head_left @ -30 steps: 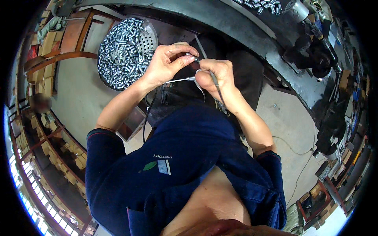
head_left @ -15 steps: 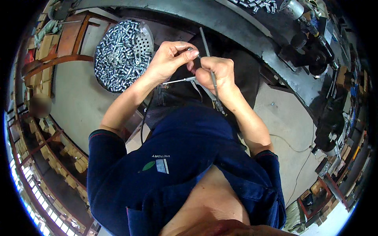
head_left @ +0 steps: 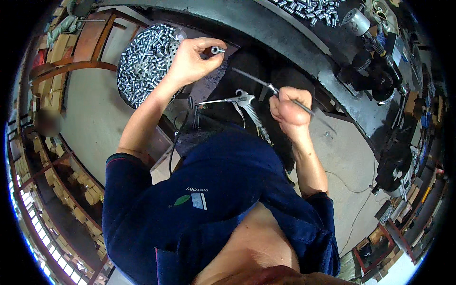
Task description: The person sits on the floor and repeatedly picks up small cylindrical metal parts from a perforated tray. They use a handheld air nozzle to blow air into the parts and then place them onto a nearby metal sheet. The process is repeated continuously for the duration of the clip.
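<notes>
I see the left hand (head_left: 194,61) raised at the end of a slanting forearm, its thumb and fingertips pinched together on one small metal cylinder (head_left: 216,50). From my view the piece's ringed, hollow end faces up, shiny around a dark bore. The right hand (head_left: 290,108) sits lower and well apart, wrist nearly straight, fingers curled tight around a slim dark rod (head_left: 255,79). That rod runs at a slant through the fist, its tip pointing toward the left hand.

Between the forearms I make out a silvery blow gun (head_left: 244,100) with a ribbed grip and thin nozzle, lying on the dark lap. Left of it, a round perforated pan (head_left: 174,49) holds a heap of glossy cylinders (head_left: 145,69). Beyond, a worn, smooth dark bench (head_left: 327,78) carries more loose metal pieces (head_left: 311,10).
</notes>
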{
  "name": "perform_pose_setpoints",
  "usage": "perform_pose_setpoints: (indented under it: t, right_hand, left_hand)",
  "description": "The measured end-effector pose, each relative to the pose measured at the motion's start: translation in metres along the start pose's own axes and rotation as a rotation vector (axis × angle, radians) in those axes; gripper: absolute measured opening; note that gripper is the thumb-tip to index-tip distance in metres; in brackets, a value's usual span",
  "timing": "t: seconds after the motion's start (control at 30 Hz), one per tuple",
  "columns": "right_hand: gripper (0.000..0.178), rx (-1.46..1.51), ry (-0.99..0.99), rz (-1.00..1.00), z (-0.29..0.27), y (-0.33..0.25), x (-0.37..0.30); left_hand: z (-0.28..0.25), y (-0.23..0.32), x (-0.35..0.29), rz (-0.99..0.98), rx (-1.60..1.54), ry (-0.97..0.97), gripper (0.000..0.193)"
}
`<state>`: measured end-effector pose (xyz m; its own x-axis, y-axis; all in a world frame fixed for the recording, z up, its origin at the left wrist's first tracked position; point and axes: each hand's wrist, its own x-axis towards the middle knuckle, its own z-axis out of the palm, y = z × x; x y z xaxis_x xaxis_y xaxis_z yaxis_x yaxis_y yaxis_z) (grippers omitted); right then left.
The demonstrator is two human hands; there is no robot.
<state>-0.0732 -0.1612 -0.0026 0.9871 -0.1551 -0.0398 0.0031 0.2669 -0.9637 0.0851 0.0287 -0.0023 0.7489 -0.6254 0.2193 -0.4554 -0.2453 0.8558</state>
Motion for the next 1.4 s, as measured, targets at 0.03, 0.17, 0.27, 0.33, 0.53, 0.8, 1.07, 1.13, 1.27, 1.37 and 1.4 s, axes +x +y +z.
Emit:
perform_pose_setpoints:
  t: [0.03,0.17,0.27,0.33,0.53,0.8,1.07,1.13,1.27,1.37,1.4]
  right_hand:
    - [0.034,-0.149,0.007,-0.074,0.005,-0.009,-0.002]
    - [0.036,-0.213,-0.169,-0.285,0.007,-0.018,-0.004]
    - [0.033,-0.271,-0.189,-0.326,0.014,-0.022,-0.003]
    - [0.032,-0.317,-0.198,-0.344,0.015,-0.020,-0.001]
    - [0.027,-0.282,-0.124,-0.185,0.022,-0.020,0.001]
    - [0.021,-0.275,-0.090,-0.162,0.020,-0.023,0.001]
    - [0.031,-0.007,-0.117,-0.081,0.015,-0.015,0.008]
    - [0.029,-0.052,-0.106,-0.071,0.015,-0.008,0.013]
    - [0.028,-0.271,-0.120,-0.179,0.023,0.015,0.035]
    - [0.029,-0.337,-0.107,-0.204,0.021,0.028,0.036]
    - [0.029,-0.362,-0.102,-0.244,0.016,0.024,0.032]
  left_hand:
    - [0.000,-0.003,0.000,0.125,0.281,0.030,0.016]
    - [0.005,-0.012,-0.006,0.159,0.458,0.048,0.022]
    - [0.004,-0.010,-0.007,0.190,0.459,0.048,0.024]
    - [0.004,-0.010,-0.007,0.220,0.474,0.050,0.024]
    - [0.007,-0.014,-0.007,0.319,0.542,0.064,0.023]
    - [0.012,-0.012,-0.003,0.280,0.501,0.068,0.024]
    - [0.016,-0.012,-0.006,0.263,0.454,0.021,0.028]
    - [0.019,-0.009,-0.006,0.305,0.460,-0.006,0.027]
    - [0.033,0.000,-0.005,0.337,0.453,-0.097,0.028]
    - [0.041,-0.008,-0.004,0.319,0.389,-0.107,0.028]
    - [0.039,-0.010,-0.002,0.310,0.381,-0.107,0.029]
